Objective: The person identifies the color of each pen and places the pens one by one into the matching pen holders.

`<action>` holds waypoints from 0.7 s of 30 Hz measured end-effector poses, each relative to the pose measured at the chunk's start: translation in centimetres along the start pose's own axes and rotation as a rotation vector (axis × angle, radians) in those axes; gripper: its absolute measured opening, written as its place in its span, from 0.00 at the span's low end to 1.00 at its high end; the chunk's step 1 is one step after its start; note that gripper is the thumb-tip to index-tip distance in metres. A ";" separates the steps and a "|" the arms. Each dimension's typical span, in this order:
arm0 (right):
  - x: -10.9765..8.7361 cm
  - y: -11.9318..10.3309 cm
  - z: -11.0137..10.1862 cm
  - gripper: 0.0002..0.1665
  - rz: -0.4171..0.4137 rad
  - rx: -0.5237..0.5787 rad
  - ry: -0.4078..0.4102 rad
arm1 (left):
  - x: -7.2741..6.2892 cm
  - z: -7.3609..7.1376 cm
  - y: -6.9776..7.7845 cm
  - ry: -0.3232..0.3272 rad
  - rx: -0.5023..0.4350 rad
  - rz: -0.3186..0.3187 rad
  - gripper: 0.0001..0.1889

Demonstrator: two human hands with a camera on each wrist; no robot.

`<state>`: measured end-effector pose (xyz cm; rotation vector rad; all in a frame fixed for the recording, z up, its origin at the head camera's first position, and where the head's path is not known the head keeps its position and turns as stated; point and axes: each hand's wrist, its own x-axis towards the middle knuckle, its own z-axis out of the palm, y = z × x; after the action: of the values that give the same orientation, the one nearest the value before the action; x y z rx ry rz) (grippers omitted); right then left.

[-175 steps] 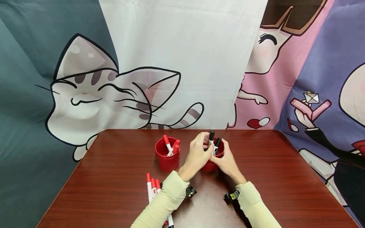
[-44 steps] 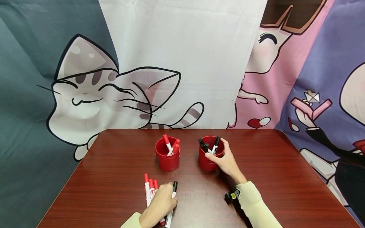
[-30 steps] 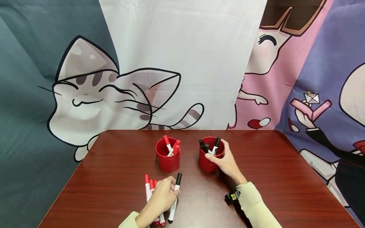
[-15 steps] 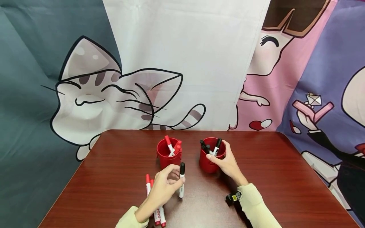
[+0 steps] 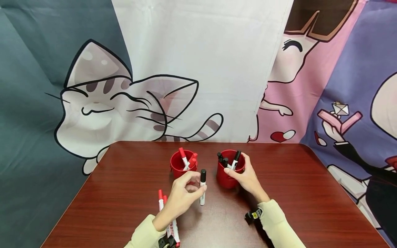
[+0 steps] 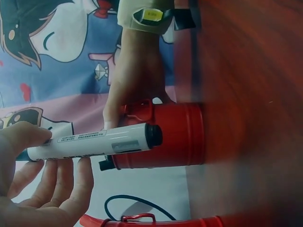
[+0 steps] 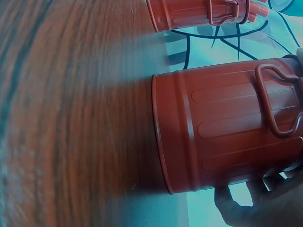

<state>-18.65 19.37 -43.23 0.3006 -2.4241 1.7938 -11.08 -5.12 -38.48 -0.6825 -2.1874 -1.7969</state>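
My left hand (image 5: 183,194) pinches a black-capped white marker (image 5: 203,187) between thumb and fingers, upright above the table between the two buckets. In the left wrist view the same marker (image 6: 94,142) lies across the fingers, its black end toward the right bucket. My right hand (image 5: 248,177) grips the rim of the right red bucket (image 5: 225,179), which holds several black-capped markers (image 5: 236,160). In the right wrist view that bucket (image 7: 222,127) stands on the table, fingers around its side. The left red bucket (image 5: 175,168) holds several red-capped markers (image 5: 183,155).
Several red-capped markers (image 5: 161,199) lie on the brown table (image 5: 108,196) at the left, partly hidden under my left forearm. A printed cloth (image 5: 198,41) with cartoon figures hangs behind the table's far edge.
My left hand left the right bucket, took a black-capped marker from the pile on the table, and raised it toward the buckets, turning it upright. My right hand has stayed on the right bucket.
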 end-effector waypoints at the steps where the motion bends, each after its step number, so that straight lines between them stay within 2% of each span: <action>1: 0.0 0.0 0.0 0.46 -0.002 -0.001 0.000 | 0.2 0.1 0.0 -0.002 0.002 0.016 0.14; 8: 0.0 0.0 0.0 0.45 -0.009 0.009 -0.003 | 1.9 0.7 0.1 -0.035 0.032 0.168 0.14; 12: -0.1 0.0 0.0 0.45 -0.008 0.021 -0.007 | 3.2 0.8 0.5 -0.041 0.035 0.227 0.13; 17: 0.0 0.1 0.0 0.45 -0.011 0.019 -0.006 | 4.6 0.9 1.2 -0.041 0.039 0.260 0.13; 21: 0.0 0.1 0.0 0.46 -0.010 0.014 -0.003 | 5.6 1.0 1.5 -0.033 0.043 0.258 0.14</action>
<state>-18.69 19.40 -43.31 0.3174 -2.4084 1.8086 -15.08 -2.78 -34.82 -0.9425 -2.0417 -1.6153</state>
